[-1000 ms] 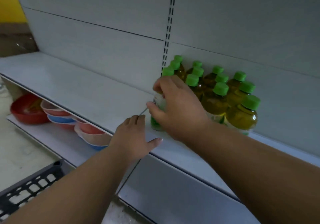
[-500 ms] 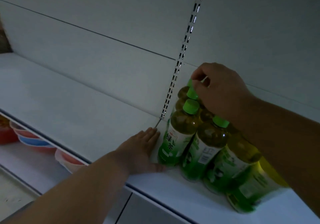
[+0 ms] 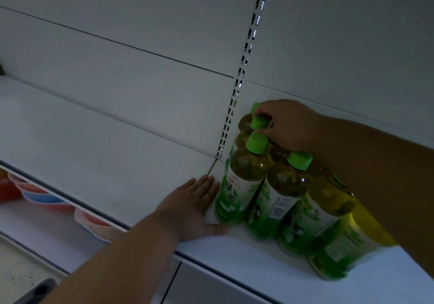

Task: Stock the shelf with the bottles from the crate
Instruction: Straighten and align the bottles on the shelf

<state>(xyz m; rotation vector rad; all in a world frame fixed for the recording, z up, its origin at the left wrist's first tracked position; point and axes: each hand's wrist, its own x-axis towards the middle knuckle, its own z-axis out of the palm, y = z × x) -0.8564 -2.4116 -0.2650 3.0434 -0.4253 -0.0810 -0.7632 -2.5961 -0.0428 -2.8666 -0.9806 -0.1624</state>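
Several green-tea bottles with green caps stand in rows on the white shelf [image 3: 105, 158], right of the slotted upright. The front-left bottle [image 3: 239, 181] shows a white and green label. My right hand [image 3: 288, 125] reaches over the rows and pinches the cap of a bottle [image 3: 258, 123] in the second spot back. My left hand [image 3: 195, 207] lies flat on the shelf, fingers straight, right beside the front-left bottle's base. The crate [image 3: 35, 292] is only a dark corner at the bottom left.
A slotted metal upright [image 3: 242, 78] runs down the back panel to the shelf. On the lower shelf at left sit stacked red, blue and pink plastic bowls [image 3: 42, 195]. The shelf stretches bare to the left of the bottles.
My right hand left the front bottle's body, rose to the caps farther back, and now has sunk slightly onto one cap. My left hand stays flat on the shelf. The view moved closer.
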